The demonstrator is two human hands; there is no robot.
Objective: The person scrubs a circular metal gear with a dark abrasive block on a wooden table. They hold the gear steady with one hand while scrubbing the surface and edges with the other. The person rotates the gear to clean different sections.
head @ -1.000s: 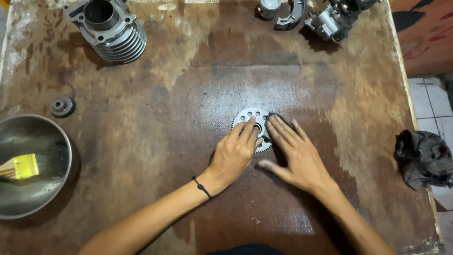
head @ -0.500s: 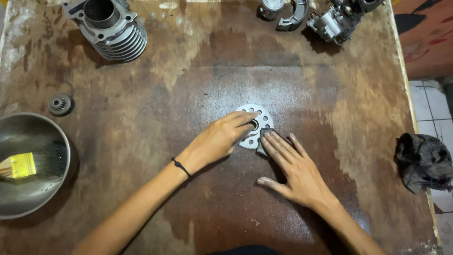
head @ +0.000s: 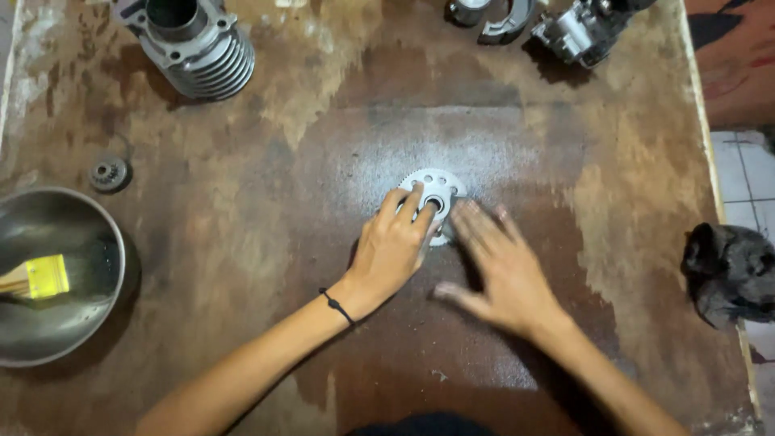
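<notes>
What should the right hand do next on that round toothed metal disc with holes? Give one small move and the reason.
Probably sweep the right hand back across the round toothed metal disc. Its fingers lie flat at the disc's right edge, blurred in motion; whether a pad sits beneath them cannot be told. The left hand presses the disc's left side to the worn brown wooden table, steadying it for another pass.

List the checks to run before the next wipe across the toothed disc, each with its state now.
1. Left hand pins the toothed disc flat on the table: ok, fingers lie on it.
2. Right hand on the disc's right edge: ok, though blurred.
3. Wiping pad under the right fingers: cannot tell, blur hides it.
4. Disc's centre hole uncovered: ok.
5. Black rag within the table's edge: not ok, it overhangs the right edge.
6. Brush resting in the metal bowl: ok.
</notes>
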